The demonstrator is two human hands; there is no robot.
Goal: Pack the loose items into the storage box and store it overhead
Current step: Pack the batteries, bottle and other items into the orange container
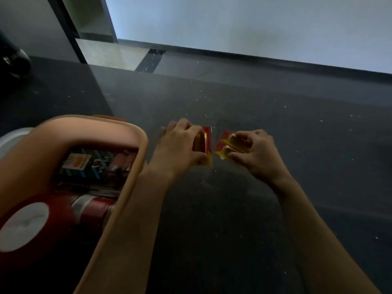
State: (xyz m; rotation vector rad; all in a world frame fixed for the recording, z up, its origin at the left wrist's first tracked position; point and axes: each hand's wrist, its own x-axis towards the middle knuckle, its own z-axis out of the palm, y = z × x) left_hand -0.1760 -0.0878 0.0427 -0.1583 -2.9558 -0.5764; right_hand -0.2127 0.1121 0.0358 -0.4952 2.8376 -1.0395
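Observation:
A tan-rimmed storage box sits at the left on a dark speckled floor, filled with packets and a red canister with a white lid. My left hand grips a red and yellow packet just right of the box rim. A short gap away, my right hand pinches a second red and yellow packet. Both packets are low over the floor; I cannot tell whether they touch it.
A pale wall with a dark skirting runs across the back. A dark door frame and a lighter floor strip lie at the upper left. A black object sits at the far left edge.

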